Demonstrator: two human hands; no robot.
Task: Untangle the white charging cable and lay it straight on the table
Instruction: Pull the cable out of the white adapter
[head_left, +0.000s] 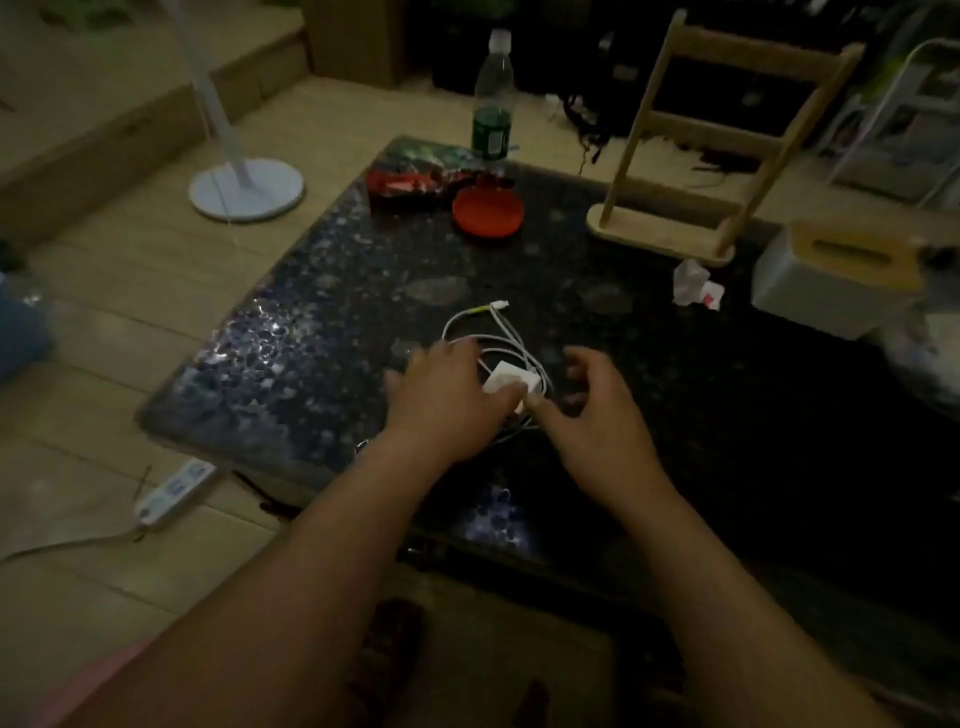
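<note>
Dimly, bottle (491, 98) label (490, 134) unreadable

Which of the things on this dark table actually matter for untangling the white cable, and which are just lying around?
For the job:
white charging cable, still looped
white plug block among the loops
left hand
right hand
table

Just lying about:
red lid
water bottle
snack packet
wooden stand
tissue box
crumpled wrapper

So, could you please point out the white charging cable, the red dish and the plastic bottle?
white charging cable (457, 318): head view, on the far curved loop.
red dish (487, 211): head view, on its middle.
plastic bottle (492, 93): head view, on the clear upper body.
</note>
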